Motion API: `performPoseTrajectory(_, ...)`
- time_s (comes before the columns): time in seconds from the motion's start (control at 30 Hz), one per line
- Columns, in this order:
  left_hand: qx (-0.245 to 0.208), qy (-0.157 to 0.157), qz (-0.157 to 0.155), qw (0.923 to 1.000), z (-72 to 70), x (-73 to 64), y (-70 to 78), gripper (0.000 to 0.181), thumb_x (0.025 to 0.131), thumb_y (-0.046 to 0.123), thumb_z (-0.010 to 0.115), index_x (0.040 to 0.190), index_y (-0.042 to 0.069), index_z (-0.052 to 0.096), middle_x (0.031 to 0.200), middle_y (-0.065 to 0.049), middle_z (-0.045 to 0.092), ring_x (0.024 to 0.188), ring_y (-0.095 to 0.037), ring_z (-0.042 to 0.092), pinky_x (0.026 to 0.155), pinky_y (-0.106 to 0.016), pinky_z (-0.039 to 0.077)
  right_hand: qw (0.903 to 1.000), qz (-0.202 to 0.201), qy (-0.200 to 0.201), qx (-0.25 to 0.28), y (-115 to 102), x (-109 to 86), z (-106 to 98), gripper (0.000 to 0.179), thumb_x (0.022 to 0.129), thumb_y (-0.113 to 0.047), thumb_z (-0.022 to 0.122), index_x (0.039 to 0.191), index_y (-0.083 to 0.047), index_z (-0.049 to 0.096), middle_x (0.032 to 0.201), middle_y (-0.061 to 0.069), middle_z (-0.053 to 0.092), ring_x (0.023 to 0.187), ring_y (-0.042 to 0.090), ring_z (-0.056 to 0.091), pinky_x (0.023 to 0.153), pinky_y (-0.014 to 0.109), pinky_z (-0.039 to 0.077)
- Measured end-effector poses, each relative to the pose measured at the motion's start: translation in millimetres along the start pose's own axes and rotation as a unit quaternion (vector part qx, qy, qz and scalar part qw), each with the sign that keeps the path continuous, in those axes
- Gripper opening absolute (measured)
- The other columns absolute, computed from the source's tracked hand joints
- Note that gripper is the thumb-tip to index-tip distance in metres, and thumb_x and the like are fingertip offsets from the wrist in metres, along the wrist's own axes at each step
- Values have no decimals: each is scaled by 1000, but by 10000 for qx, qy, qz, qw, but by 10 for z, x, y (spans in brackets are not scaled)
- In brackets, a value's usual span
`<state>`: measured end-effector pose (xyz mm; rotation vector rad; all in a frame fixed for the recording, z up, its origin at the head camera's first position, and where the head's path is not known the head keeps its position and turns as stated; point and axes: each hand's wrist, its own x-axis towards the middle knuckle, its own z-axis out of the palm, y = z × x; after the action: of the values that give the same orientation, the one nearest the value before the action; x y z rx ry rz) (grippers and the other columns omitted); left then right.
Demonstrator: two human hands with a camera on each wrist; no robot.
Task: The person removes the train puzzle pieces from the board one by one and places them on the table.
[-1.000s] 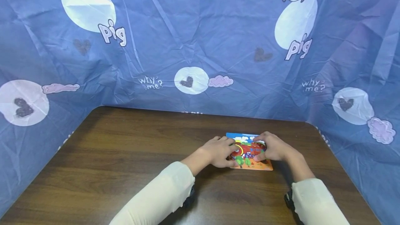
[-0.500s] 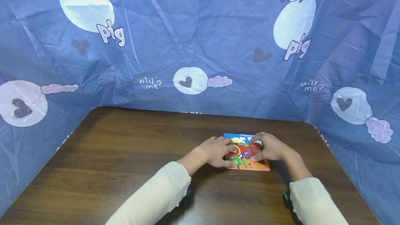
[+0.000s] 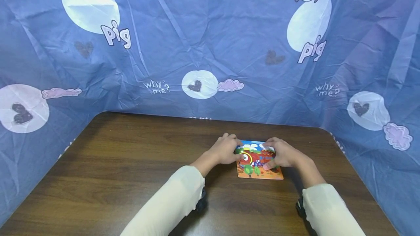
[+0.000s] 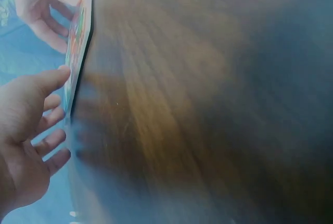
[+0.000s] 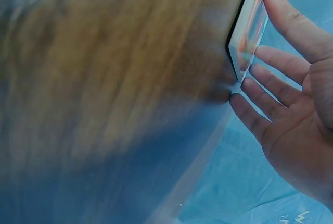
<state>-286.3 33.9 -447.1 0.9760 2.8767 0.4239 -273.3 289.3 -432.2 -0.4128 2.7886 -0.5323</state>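
A thin square picture board (image 3: pixel 260 173) lies flat on the table, printed with a red train-like figure, green trees, blue sky and orange ground. My left hand (image 3: pixel 225 150) is at its far left corner, thumb tip on the picture and fingers spread along the edge. On the right part rests my right hand (image 3: pixel 284 153), with its thumb on the picture and its index finger near the far edge. In the right wrist view, the remaining fingers of the right hand (image 5: pixel 296 99) extend loosely at the board's side. Both hands cover parts of the picture.
The brown wooden table (image 3: pixel 137 177) has rounded far corners. A blue cloth (image 3: pixel 210 39) printed with pigs, hearts and clouds hangs behind it and along both sides. A dark wrist device (image 3: pixel 201 200) sits under the left sleeve, another (image 3: pixel 300 207) under the right.
My left hand has slid away from me along the board's left edge, uncovering the near left corner and the figure's eye. The right hand stays nearly in place on the board.
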Motion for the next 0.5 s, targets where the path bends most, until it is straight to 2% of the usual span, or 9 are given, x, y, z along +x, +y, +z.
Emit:
performPoseTrajectory(0.17, -413, 205, -489, 9977, 33, 81, -16, 50, 92, 45, 76, 133, 17, 69, 131, -3, 62, 116, -24, 49, 98, -38, 41, 10000, 74, -25, 63, -1, 4, -3, 95, 67, -43, 95, 142, 1, 57, 146, 24, 46, 136, 47, 42, 111, 61, 35)
performPoseTrajectory(0.5, -959, 523, -1142, 9874, 66, 145, -38, 49, 80, 47, 87, 118, 18, 76, 111, 1, 69, 106, -22, 53, 95, -39, 42, 9998, 128, -1, 131, -11, 5, 5, 96, 66, -42, 96, 141, 4, 55, 145, 25, 48, 136, 46, 43, 111, 59, 36)
